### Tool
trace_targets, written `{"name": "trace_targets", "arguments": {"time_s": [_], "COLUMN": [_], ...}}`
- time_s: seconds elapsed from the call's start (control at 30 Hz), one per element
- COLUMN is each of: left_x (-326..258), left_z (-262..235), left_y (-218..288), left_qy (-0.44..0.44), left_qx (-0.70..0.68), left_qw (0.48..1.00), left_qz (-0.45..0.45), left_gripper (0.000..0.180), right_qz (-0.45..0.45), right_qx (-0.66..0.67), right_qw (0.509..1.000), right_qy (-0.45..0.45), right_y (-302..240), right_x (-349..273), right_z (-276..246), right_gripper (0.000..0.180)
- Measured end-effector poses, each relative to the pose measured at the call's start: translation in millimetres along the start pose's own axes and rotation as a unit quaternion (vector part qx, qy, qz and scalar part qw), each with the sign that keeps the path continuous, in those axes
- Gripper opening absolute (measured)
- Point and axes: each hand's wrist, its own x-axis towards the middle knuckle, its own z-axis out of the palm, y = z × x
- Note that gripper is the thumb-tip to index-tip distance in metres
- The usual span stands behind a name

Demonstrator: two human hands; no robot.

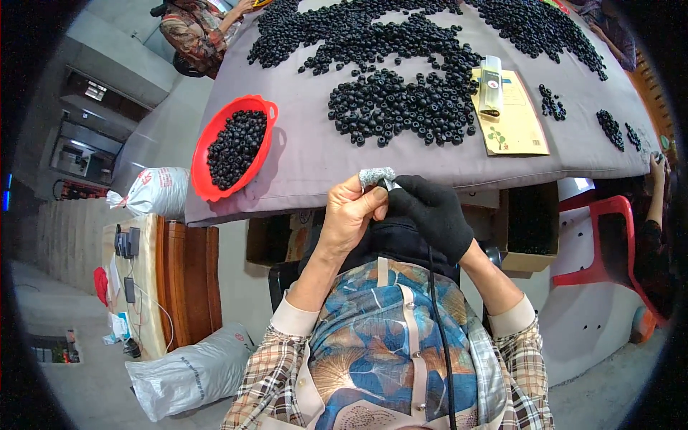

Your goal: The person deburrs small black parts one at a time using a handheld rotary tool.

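Note:
Just off the table's near edge, my two hands meet. A crinkled silvery strip (377,174) sits at the fingertips of my bare left hand (351,211); it looks wrapped round a finger, though I cannot tell for sure. The left thumb and fingers are closed, and anything between them is hidden. In a black glove, my right hand (432,215) pinches at the strip's loose end, touching the left fingertips. Beyond both hands lie many small black round pieces (401,107) with hollow centres, heaped on the grey cloth-covered table (308,168).
A red plastic basket (208,188) of the black pieces stands at left. To the right lies a yellow booklet (527,136) with a clear-and-black case (491,89) on it. White sacks (193,380) rest on the floor. Other people sit around the table, near a red chair (598,244).

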Motion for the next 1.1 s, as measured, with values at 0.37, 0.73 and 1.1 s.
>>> {"name": "trace_targets", "arguments": {"time_s": [0.37, 0.73, 1.1], "left_x": [4.9, 2.7, 10.5], "left_z": [-14.8, -16.9, -71.1], "left_y": [-5.7, -5.1, 39.3], "left_qy": [-0.032, -0.025, 0.165], "left_qx": [-0.103, -0.075, 0.173], "left_qw": [0.994, 0.996, 0.965], "left_qz": [-0.036, -0.032, 0.11], "left_gripper": [0.012, 0.016, 0.013], "right_qz": [0.147, -0.04, 0.183], "right_qx": [0.182, -0.002, 0.054], "right_qw": [0.972, 0.999, 0.981], "right_qy": [-0.005, -0.013, 0.031], "right_y": [-3.7, 0.6, 24.2], "right_x": [0.3, 3.3, -4.7], "right_z": [1.2, 1.3, 12.3], "right_gripper": [0.021, 0.022, 0.026]}}
